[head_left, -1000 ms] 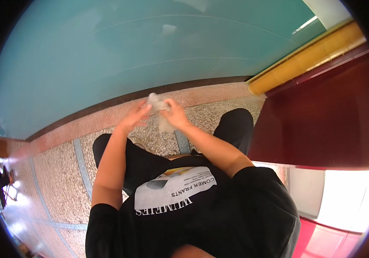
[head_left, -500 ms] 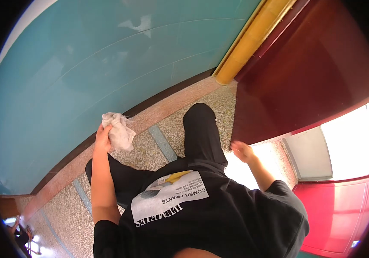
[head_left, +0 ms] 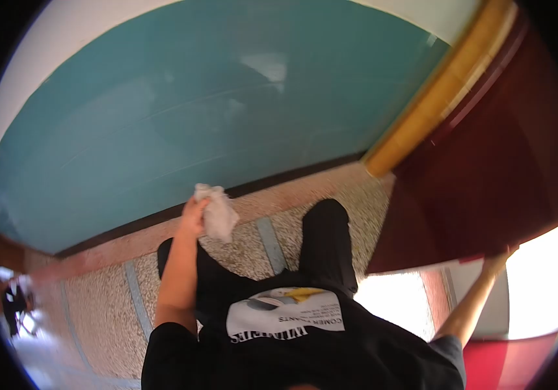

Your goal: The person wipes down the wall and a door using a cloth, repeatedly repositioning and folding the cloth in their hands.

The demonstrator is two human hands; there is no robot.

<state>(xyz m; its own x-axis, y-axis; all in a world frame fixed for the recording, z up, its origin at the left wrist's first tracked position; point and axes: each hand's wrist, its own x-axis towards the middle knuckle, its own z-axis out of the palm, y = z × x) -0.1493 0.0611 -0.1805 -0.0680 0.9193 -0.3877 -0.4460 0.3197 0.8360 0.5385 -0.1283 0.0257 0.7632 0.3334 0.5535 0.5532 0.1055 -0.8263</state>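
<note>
My left hand (head_left: 194,214) is closed around a crumpled, whitish cloth (head_left: 219,218), in front of the lower part of the teal wall (head_left: 181,110). The cloth hangs past my fingers and appears apart from the wall. My right arm stretches out to the right, and my right hand (head_left: 501,257) is at the edge of the dark red door (head_left: 480,188). Its fingers are too hidden and blurred to show whether they grip the edge.
A yellow post (head_left: 441,91) stands between the wall and the door. Underfoot is a speckled floor (head_left: 237,253) with grey strips and a pinkish border. Bright light comes through the doorway beside a bright red panel (head_left: 506,364). At far left, a person (head_left: 12,302) is blurred.
My right hand has moved outward to the door's edge. My view has tilted up, showing more of the wall's top. The cloth is still in my left hand.
</note>
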